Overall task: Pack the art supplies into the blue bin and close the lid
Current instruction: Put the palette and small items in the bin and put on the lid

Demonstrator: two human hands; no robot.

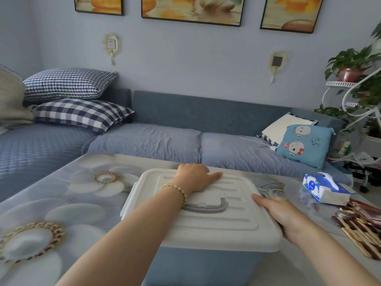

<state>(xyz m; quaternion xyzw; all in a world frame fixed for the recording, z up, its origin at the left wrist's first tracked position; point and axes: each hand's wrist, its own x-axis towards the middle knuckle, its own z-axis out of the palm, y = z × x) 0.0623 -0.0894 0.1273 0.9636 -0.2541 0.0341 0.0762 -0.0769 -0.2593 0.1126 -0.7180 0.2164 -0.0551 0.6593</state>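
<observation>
blue bin [195,265] | lid [226,223] on | left fingers [212,175] grip far rim | right fingers [266,203] grip side

Both forearms are bare down to the frame's lower edge. Near centre frame, a bracelet [175,190] of small gold and larger pale green beads circles the wrist of the left hand [193,178].

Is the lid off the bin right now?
No, the lid sits on the bin with the left hand and right hand on it.
</observation>
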